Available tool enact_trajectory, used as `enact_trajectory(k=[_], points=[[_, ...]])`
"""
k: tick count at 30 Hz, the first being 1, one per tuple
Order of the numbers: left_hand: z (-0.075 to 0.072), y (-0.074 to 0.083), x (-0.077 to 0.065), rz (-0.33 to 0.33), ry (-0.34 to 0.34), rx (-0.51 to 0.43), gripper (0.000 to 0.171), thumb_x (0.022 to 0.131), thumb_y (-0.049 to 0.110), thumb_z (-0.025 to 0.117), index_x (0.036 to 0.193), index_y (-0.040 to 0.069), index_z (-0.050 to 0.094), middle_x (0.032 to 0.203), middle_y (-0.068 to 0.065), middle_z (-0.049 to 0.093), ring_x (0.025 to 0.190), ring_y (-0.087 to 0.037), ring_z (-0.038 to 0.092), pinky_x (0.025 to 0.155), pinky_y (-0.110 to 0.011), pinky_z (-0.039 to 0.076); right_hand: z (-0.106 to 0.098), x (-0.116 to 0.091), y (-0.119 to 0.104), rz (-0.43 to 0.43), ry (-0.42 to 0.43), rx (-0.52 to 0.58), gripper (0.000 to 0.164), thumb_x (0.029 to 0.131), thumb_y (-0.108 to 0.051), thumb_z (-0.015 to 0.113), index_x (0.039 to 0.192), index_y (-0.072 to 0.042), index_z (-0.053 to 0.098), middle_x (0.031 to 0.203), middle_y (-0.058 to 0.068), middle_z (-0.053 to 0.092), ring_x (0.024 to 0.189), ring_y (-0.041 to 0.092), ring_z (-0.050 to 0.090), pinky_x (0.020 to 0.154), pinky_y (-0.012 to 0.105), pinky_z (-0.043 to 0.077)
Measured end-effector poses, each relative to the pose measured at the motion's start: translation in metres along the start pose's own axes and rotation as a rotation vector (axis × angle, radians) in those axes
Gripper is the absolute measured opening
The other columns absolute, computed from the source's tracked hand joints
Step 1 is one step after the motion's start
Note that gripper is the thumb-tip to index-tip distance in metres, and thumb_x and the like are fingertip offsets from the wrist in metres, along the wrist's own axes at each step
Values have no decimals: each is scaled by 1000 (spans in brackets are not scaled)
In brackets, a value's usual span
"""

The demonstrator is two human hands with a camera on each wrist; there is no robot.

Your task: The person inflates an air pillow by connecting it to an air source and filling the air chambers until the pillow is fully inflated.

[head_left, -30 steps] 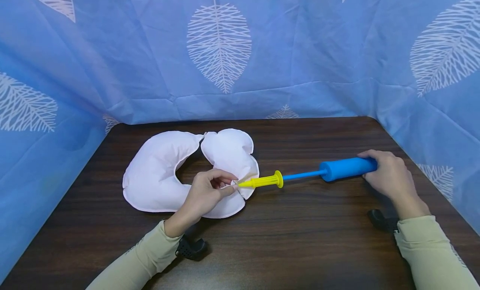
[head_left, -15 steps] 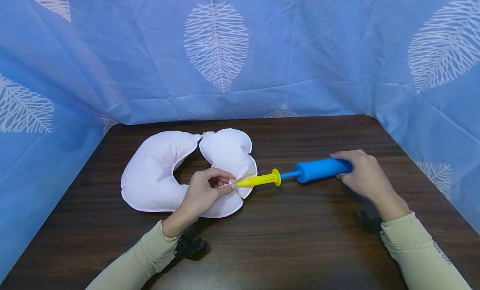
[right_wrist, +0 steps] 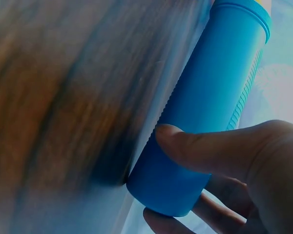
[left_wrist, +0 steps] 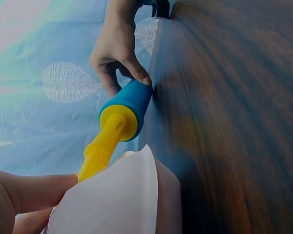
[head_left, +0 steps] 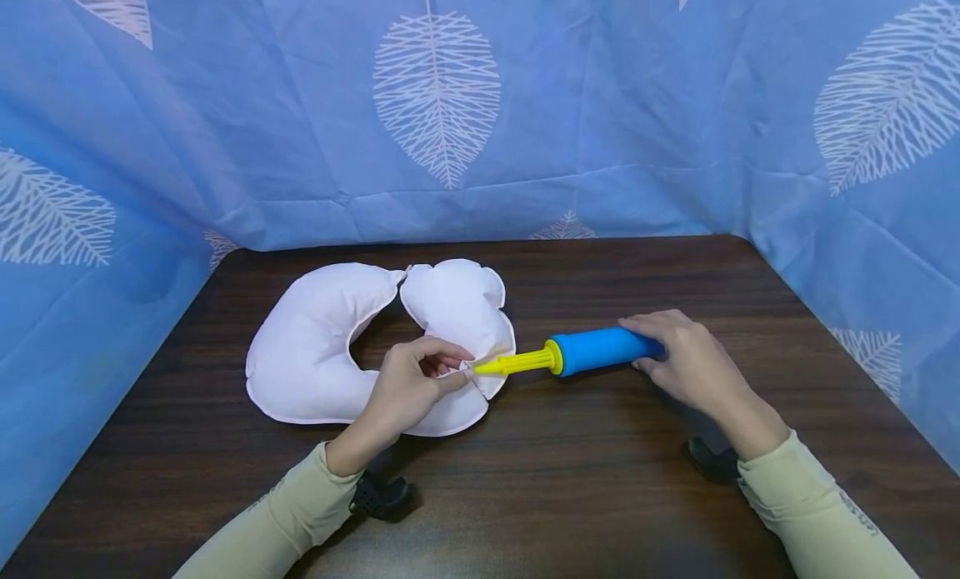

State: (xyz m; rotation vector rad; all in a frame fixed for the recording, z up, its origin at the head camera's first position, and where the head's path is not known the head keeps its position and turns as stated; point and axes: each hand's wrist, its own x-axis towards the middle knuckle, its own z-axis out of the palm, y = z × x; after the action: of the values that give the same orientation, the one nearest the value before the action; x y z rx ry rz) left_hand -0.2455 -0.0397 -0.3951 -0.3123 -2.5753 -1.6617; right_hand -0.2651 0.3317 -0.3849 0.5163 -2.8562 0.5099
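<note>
A puffy white U-shaped neck pillow [head_left: 300, 346] lies on the table, its right arm creased near the valve. My left hand [head_left: 408, 383] pinches the pillow's edge together with the tip of a yellow nozzle [head_left: 525, 361]; the fingers hide the valve itself. The nozzle belongs to a hand pump, whose blue barrel [head_left: 600, 350] sits flush against the yellow flange, with no rod showing. Around the far end of that barrel my right hand [head_left: 690, 358] grips with thumb and fingers, as the right wrist view shows on the blue barrel [right_wrist: 210, 87].
The dark wooden table [head_left: 570, 496] ends at a blue curtain [head_left: 300, 104] with white leaf prints, which hangs behind it and along both sides. A black wrist mount [head_left: 382, 496] sits under the left wrist, another mount [head_left: 708, 461] under the right.
My right hand has pushed the blue barrel leftward along the rod until it meets the yellow flange. The left hand, nozzle and pillow have stayed in place.
</note>
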Motion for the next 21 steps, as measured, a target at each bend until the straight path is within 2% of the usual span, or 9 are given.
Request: enact_trajectory(k=[5,10,14,21], points=[[0,0,0,1,-3,7,20,85,-1,86,101,11,85,86,-4,77,77,-16,58,68,-22,46,-1,0,2,17,4,-1,57,87,-1,86,142,-5,69,141,26,67,133,50,60,105,73,49],[-1,0,1,10,-4,2,19,85,0,86,101,11,85,85,-5,77,76,-16,58,68,-22,46,-6,0,10,83,-22,4,56,88,-2,85,142,-4,68,142,29,65,132,53,58,101,75,49],[-1,-1,1,15,-7,-1,19,85,0,86,101,10,85,85,-5,77,76,-16,57,67,-22,45,-11,-2,27,158,-38,13,55,90,0,82,142,-3,67,144,34,59,132,60,53,100,78,46],[0,-2,1,11,-8,-7,19,85,0,86,101,10,85,84,-6,76,76,-16,57,67,-22,45,-22,-7,62,248,-12,8,52,90,2,80,140,-3,67,145,42,53,132,67,46,101,83,40]])
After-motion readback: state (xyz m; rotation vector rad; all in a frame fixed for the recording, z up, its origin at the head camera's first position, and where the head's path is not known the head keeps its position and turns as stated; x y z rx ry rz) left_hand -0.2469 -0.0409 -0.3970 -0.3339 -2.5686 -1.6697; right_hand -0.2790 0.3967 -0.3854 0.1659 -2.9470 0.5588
